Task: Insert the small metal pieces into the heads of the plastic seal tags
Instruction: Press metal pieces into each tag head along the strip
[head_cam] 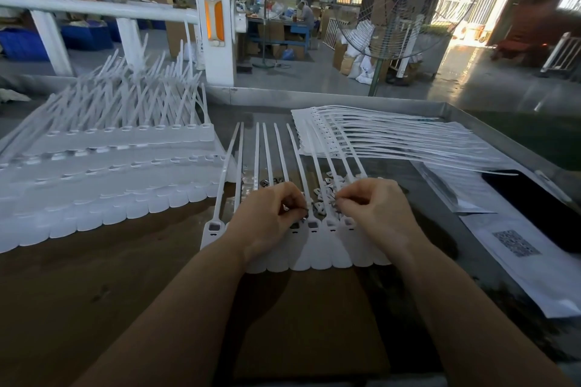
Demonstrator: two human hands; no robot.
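Head view: the left hand (267, 214) pinches a small metal piece (303, 217) in curled fingers just above the heads of the strip of seal tags (314, 248) on the table (94, 276). The right hand (374, 209) pinches another — too small to be sure. A tilted piece could jam or drop into the loose metal pieces (323, 195). The tags are white and joined, their sockets dark.

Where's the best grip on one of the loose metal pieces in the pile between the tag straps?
Probably a fingertip pinch from above on one metal piece at the pile's near edge, taken across its narrow width. They lie flat and crowded between the straps of the seal tags, so side access is blocked. Both the left hand and right hand work that way.
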